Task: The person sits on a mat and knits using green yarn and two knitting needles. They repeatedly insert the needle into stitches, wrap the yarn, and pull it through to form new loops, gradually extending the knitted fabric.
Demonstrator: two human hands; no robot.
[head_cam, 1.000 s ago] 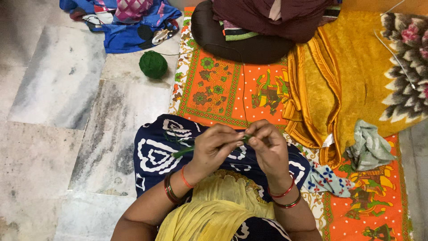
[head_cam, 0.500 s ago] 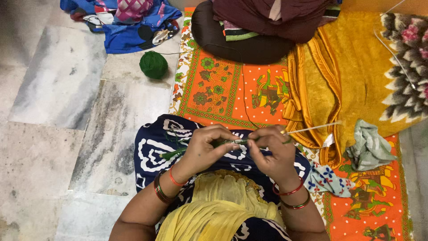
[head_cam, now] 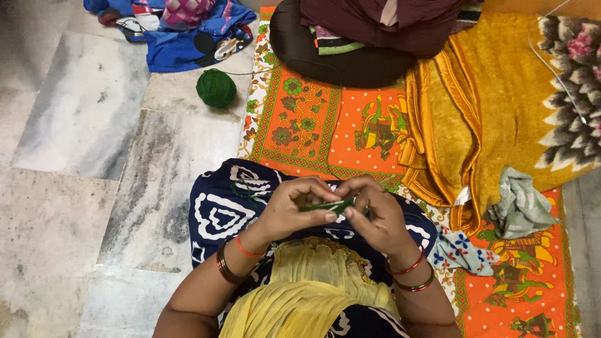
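Note:
My left hand [head_cam: 293, 209] and my right hand [head_cam: 375, 216] meet over my lap, fingertips together. Between them they pinch a short strip of green knitting on a needle [head_cam: 328, 206]. Most of the needle is hidden behind my fingers. A thin green strand runs from the work across the orange printed mat [head_cam: 313, 125] toward a green yarn ball [head_cam: 216, 88] on the stone floor. Both wrists wear red and green bangles. My lap is covered by dark blue cloth with white patterns [head_cam: 219, 213].
A dark brown cushion [head_cam: 338, 59] with maroon cloth lies at the top. A mustard blanket [head_cam: 494, 112] fills the right side, with a thin white cord across it. A grey-green cloth [head_cam: 519, 203] sits beside it. Blue patterned fabric [head_cam: 181, 37] is heaped at top left.
The pale needle that stuck out to the right half a second ago is now drawn back between my hands. My hands have closed together over the green knitting.

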